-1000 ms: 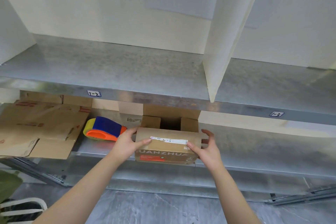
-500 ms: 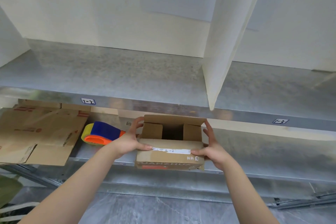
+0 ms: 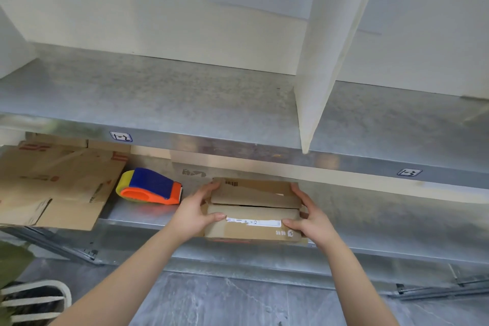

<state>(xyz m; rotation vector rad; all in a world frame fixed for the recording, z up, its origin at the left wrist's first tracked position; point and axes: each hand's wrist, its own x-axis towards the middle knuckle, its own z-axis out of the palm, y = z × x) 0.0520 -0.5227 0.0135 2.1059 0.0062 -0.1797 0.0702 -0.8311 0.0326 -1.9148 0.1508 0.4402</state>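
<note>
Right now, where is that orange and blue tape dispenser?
In the head view the tape dispenser lies on the lower shelf, left of centre, between the flattened cardboard and the small cardboard box.

Lower shelf bay, bearings taken from the cardboard box [image 3: 254, 222].
- **12 o'clock:** upper shelf edge [image 3: 238, 144] overhangs close above, so headroom is low.
- **9 o'clock:** tape dispenser [image 3: 149, 188] sits near the left hand [image 3: 195, 210] with a narrow gap between, and flattened cardboard [image 3: 58, 180] lies beyond.
- **3 o'clock:** bare lower shelf [image 3: 383, 219] past the right hand [image 3: 313, 217] is open.
- **6 o'clock:** the front is open, with floor [image 3: 225, 299] below.

Left grip [image 3: 195, 209], right grip [image 3: 311, 216] holding cardboard box [image 3: 254, 196]
</note>
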